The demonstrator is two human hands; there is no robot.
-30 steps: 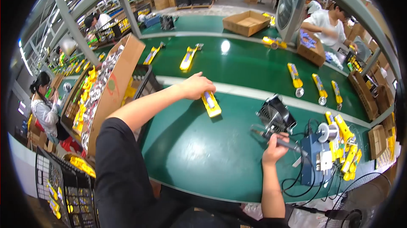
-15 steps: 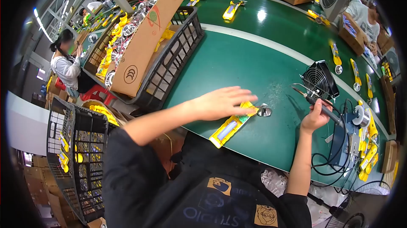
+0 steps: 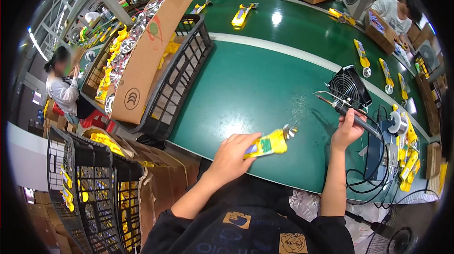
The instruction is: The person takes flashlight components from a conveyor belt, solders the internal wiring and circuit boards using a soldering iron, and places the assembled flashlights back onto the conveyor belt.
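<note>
My left hand (image 3: 232,158) grips a yellow housing (image 3: 272,143) near the table's front edge. A green board and a purple part show inside it, and a shiny round piece sits at its right end. My right hand (image 3: 348,131) is closed round the dark handle of a soldering iron (image 3: 360,122), whose bent metal tip points left. A small black fan (image 3: 349,88) with a wire guard stands just behind the iron. Right of my right hand is a blue soldering unit (image 3: 381,152) with a solder spool (image 3: 398,123).
At left a black crate (image 3: 182,77) holds a cardboard box (image 3: 142,72) of parts. More yellow housings (image 3: 240,15) lie on the green belt (image 3: 302,29) across the back. Several yellow pieces (image 3: 409,164) are piled at right. Co-workers sit at back right and left.
My left hand has gone from hovering open over the housing to gripping its left end. The housing now lies more level. The iron stays in my right hand; the camera view has shifted.
</note>
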